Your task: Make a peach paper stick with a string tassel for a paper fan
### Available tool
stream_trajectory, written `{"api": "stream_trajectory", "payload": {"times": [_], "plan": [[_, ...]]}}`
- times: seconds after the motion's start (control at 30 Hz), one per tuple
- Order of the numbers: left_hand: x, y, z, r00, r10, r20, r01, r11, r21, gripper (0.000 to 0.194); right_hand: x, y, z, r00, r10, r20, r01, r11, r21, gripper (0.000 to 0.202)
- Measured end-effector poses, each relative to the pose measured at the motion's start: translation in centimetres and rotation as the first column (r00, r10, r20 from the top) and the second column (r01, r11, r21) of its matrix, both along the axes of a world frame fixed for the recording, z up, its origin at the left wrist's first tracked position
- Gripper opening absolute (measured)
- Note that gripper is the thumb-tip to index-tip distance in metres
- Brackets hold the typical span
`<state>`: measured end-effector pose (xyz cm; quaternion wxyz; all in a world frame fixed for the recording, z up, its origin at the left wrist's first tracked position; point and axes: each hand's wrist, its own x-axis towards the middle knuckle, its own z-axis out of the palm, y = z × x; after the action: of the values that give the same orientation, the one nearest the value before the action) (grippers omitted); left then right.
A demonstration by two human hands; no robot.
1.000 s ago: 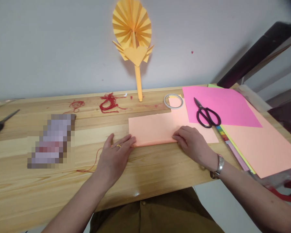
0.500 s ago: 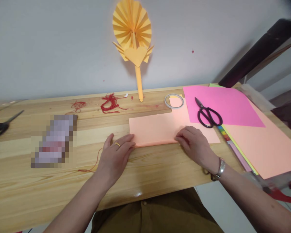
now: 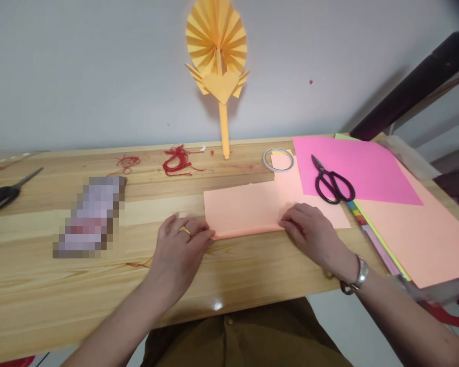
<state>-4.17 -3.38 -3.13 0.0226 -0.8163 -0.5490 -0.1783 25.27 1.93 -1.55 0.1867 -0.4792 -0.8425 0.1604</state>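
Observation:
A peach paper strip (image 3: pixel 245 210) lies across the wooden table, its near edge rolled or folded into a narrow band. My left hand (image 3: pixel 181 247) pinches the left end of that edge between thumb and fingers. At the right end of the same edge, my right hand (image 3: pixel 309 232) pinches the paper. More peach paper and a roll of tape (image 3: pixel 278 169) lie behind and beside my right hand. Red thread (image 3: pixel 139 264) runs under my left hand.
Black scissors (image 3: pixel 332 184) rest on pink paper (image 3: pixel 359 168) at right, over more coloured sheets. Other scissors (image 3: pixel 3 198) and a pixelated flat object (image 3: pixel 90 216) lie left. Red threads (image 3: pixel 178 160) are at the back. A yellow paper fan (image 3: pixel 217 41) leans against the wall.
The fingers of my left hand have curled in at the paper's left corner. The near edge sits slightly closer to me. The view has shifted a little.

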Motion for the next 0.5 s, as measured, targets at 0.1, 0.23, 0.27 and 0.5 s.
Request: {"api": "stream_trajectory", "payload": {"times": [0.1,0.23,0.27,0.5], "plan": [[0.0,-0.3,-0.1,1.0,-0.001,-0.01,0.001,1.0,0.016,0.019,-0.4,-0.2,0.7,0.992,0.01,0.124,-0.01,1.0,0.001,0.018],[0.2,-0.5,-0.1,1.0,0.024,-0.019,-0.024,0.999,0.028,0.019,-3.3,-0.3,2.0,0.981,0.117,0.152,-0.137,0.982,0.127,0.02],[0.2,-0.6,-0.1,0.999,0.028,-0.018,-0.028,0.999,0.031,0.018,-4.3,-0.2,2.2,0.971,0.205,0.119,-0.22,0.966,0.133,0.027],[0.2,-0.7,-0.3,0.999,0.032,0.006,-0.032,0.999,0.018,0.021,-9.5,0.6,0.7,0.873,0.467,0.14,-0.478,0.877,0.053,0.058]]}}
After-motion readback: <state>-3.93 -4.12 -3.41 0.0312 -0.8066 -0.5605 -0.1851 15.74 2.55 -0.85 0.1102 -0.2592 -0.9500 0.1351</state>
